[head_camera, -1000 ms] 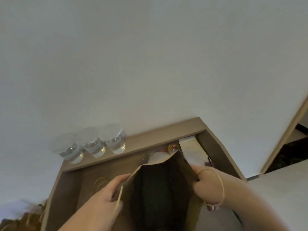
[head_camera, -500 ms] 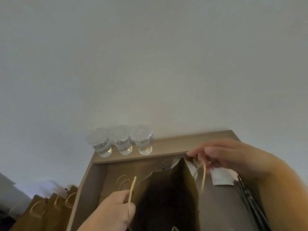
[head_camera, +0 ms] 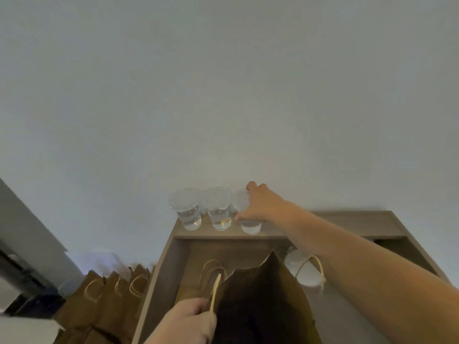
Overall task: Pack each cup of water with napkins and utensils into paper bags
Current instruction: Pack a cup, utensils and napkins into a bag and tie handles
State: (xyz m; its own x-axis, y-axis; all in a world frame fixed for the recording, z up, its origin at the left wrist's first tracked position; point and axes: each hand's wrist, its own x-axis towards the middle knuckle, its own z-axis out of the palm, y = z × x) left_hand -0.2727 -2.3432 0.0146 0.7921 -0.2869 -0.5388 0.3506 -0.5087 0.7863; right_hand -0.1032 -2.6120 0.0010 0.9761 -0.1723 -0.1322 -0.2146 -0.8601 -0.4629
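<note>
Right hand (head_camera: pixel 262 207) is clasping the rightmost cup (head_camera: pixel 251 227), left hand (head_camera: pixel 190 321) is holding the bag (head_camera: pixel 263 304) open; two more cups (head_camera: pixel 218 212) are waiting.

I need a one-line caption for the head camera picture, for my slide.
Right hand grips the rightmost water cup on the wooden ledge; left hand holds the paper bag open.

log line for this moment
phase: cup pickup | right hand: grips rightmost clear plastic water cup on wooden ledge | left hand: holds open brown paper bag
</note>
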